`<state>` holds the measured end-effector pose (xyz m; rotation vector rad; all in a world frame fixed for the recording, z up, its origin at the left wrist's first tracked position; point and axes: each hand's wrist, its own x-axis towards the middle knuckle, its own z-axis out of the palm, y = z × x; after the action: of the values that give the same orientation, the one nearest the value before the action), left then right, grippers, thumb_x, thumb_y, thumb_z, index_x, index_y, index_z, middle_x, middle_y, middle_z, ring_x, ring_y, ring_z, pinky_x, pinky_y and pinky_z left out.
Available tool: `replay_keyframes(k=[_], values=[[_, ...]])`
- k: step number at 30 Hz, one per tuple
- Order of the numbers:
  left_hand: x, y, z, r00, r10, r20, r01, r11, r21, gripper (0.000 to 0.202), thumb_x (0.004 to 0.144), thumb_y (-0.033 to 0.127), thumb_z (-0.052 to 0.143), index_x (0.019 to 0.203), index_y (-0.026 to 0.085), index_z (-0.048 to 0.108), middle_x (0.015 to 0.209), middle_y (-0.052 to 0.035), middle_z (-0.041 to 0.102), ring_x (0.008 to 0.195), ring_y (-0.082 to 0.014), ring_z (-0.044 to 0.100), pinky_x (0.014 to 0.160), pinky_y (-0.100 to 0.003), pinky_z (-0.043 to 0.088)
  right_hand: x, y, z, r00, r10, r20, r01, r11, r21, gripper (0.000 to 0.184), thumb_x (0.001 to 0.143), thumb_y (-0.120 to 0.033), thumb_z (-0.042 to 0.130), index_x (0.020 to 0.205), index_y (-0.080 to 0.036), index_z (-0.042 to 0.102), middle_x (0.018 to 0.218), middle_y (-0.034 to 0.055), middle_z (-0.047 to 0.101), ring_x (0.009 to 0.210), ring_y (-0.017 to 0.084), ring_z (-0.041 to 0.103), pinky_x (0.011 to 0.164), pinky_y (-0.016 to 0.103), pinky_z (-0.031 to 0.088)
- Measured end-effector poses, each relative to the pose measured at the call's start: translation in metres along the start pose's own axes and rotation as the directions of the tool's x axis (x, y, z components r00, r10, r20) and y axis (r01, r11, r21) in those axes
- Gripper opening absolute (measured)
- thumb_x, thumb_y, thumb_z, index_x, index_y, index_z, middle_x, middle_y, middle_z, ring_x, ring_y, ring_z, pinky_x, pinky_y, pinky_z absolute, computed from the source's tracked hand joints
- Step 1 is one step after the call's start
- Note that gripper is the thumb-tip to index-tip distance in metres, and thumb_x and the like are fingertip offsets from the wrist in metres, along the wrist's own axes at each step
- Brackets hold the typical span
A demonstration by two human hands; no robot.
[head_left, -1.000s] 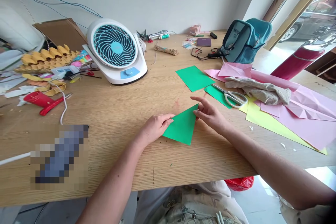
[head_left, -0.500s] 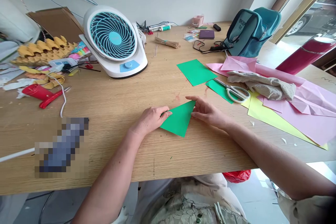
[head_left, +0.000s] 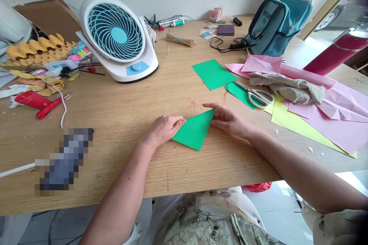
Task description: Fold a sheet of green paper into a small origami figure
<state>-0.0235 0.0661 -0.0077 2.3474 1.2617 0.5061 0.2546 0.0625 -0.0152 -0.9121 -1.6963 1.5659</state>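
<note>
A green paper triangle (head_left: 194,132) lies flat on the wooden table (head_left: 129,107) in front of me. My left hand (head_left: 163,129) rests on the triangle's left corner, fingers pressed together on the paper. My right hand (head_left: 227,119) holds the triangle's upper right tip, with the fingers pinching its edge. Both forearms reach in from the near table edge.
A green square sheet (head_left: 213,73) and white-handled scissors (head_left: 254,95) lie behind my right hand. Pink and yellow sheets (head_left: 324,116) and a grey cloth (head_left: 287,90) cover the right side. A white desk fan (head_left: 116,40), a red glue gun (head_left: 36,101) and a teal bag (head_left: 273,26) stand further back.
The camera has tilted and shifted a little, so everything sits slightly higher and further left in view. Both hands stay on the green triangle with hardly any movement.
</note>
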Motion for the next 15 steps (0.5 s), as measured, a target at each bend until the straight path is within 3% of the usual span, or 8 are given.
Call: replay_keyframes(k=[3,5,7,9,11,15], values=[[-0.001,0.003,0.000,0.998,0.008,-0.060,-0.006,0.999,0.043,0.022,0.101,0.036,0.051,0.093,0.023,0.068,0.085,-0.0022,0.066,0.078,-0.0191,0.060,0.072,-0.029,0.040,-0.004,-0.002,0.000,1.000,0.025,0.001,-0.024,0.995,-0.097,0.049,0.089,-0.029,0.060,0.136,-0.023,0.047,0.089,0.0005,0.063,0.083,0.019,0.062,0.077,0.033,0.050],[-0.002,0.010,0.000,0.988,0.038,-0.151,-0.019,0.991,0.130,0.014,0.098,0.031,0.057,0.103,0.022,0.067,0.099,-0.0060,0.065,0.095,-0.0236,0.060,0.084,-0.034,0.044,-0.009,-0.004,0.001,0.997,0.043,-0.065,-0.058,0.965,-0.255,0.040,0.089,-0.028,0.058,0.129,-0.022,0.054,0.085,0.0005,0.064,0.079,0.019,0.063,0.073,0.032,0.050],[-0.006,0.021,0.001,0.975,0.093,-0.200,-0.051,0.978,0.202,0.013,0.097,0.028,0.059,0.105,0.020,0.066,0.102,-0.0080,0.063,0.101,-0.0259,0.059,0.089,-0.039,0.046,-0.014,-0.008,0.001,0.989,0.042,-0.139,-0.099,0.896,-0.432,0.034,0.090,-0.029,0.058,0.123,-0.022,0.060,0.078,-0.0006,0.064,0.072,0.018,0.062,0.066,0.030,0.047],[-0.013,0.034,0.003,0.979,0.128,-0.158,-0.107,0.985,0.135,0.022,0.097,0.036,0.062,0.112,0.020,0.064,0.108,-0.0089,0.063,0.103,-0.0260,0.060,0.090,-0.040,0.049,-0.019,-0.010,0.001,0.984,0.032,-0.174,-0.121,0.840,-0.529,0.028,0.091,-0.030,0.060,0.118,-0.023,0.065,0.074,-0.0014,0.064,0.067,0.016,0.061,0.061,0.029,0.045],[-0.025,0.045,0.009,0.987,0.151,-0.051,-0.148,0.987,0.063,0.042,0.091,0.047,0.070,0.122,0.020,0.060,0.120,-0.0113,0.063,0.111,-0.0281,0.059,0.095,-0.044,0.051,-0.022,-0.012,0.001,0.983,0.009,-0.186,-0.117,0.806,-0.580,0.023,0.091,-0.028,0.061,0.112,-0.023,0.067,0.077,-0.0007,0.066,0.064,0.015,0.060,0.061,0.028,0.046],[-0.048,0.051,0.021,0.997,0.073,0.010,-0.073,0.987,0.140,0.058,0.087,0.041,0.075,0.137,0.019,0.053,0.140,-0.0158,0.055,0.131,-0.0353,0.051,0.111,-0.055,0.044,-0.027,-0.011,0.000,0.989,-0.040,-0.140,-0.067,0.730,-0.680,0.016,0.091,-0.022,0.061,0.106,-0.023,0.067,0.099,0.0034,0.068,0.069,0.013,0.064,0.065,0.028,0.051]])
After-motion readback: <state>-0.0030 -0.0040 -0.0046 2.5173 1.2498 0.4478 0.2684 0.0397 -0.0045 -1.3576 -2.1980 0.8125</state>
